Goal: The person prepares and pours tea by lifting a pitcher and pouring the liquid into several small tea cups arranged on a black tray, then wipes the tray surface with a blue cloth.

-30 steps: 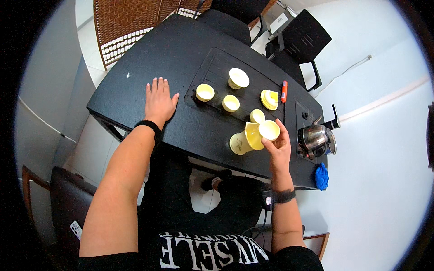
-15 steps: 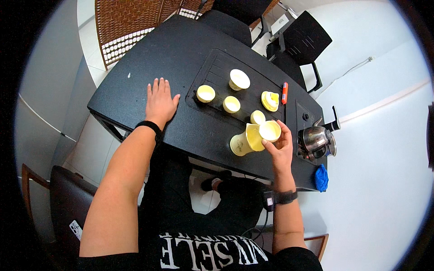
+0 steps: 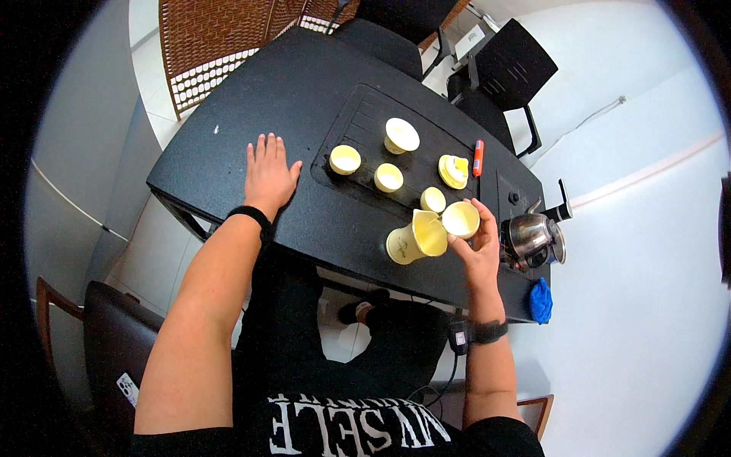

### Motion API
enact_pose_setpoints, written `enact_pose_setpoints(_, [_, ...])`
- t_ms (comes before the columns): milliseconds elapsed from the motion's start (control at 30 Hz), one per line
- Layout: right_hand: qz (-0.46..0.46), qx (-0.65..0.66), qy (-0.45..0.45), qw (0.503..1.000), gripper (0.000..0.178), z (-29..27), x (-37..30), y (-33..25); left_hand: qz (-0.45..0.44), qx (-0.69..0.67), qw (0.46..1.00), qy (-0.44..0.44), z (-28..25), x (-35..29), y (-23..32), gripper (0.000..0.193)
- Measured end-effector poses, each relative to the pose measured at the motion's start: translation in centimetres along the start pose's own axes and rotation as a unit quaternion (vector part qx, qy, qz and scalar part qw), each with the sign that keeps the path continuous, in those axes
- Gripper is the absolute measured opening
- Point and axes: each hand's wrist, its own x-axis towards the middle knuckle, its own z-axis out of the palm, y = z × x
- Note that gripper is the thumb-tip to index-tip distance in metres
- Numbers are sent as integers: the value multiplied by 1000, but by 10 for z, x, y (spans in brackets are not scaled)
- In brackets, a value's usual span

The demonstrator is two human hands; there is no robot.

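Note:
My right hand (image 3: pixel 478 251) holds a small yellow cup (image 3: pixel 461 219) just above the black table, beside a yellow pitcher (image 3: pixel 415 238) that stands near the front edge. My left hand (image 3: pixel 268 174) lies flat on the table (image 3: pixel 228 152), fingers spread, left of the black tea tray (image 3: pixel 365 122). On the tray stand three more small yellow cups (image 3: pixel 345 159) (image 3: pixel 388 177) (image 3: pixel 432 199), a larger yellow bowl (image 3: pixel 400 135) and a yellow lidded piece (image 3: pixel 454 170).
A steel kettle (image 3: pixel 531 238) sits on the table's right end, close to my right hand. A red pen-like object (image 3: pixel 477 157) lies by the tray. A blue cloth (image 3: pixel 540 300) hangs off the right edge. Black chairs (image 3: pixel 510 65) and a wicker screen (image 3: pixel 221 38) stand behind.
My right hand has shifted the small cup very slightly; the left hand stays flat on the table.

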Motion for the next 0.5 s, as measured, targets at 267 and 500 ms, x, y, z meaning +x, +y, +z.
enact_pose_setpoints(267, [-26, -51, -16, 998, 71, -10, 6, -4, 8, 8, 1000, 23, 4, 0, -3, 66])
enact_pose_setpoints(500, [-62, -155, -31, 985, 70, -15, 7, -9, 0, 0, 1000, -3, 0, 0, 0, 67])
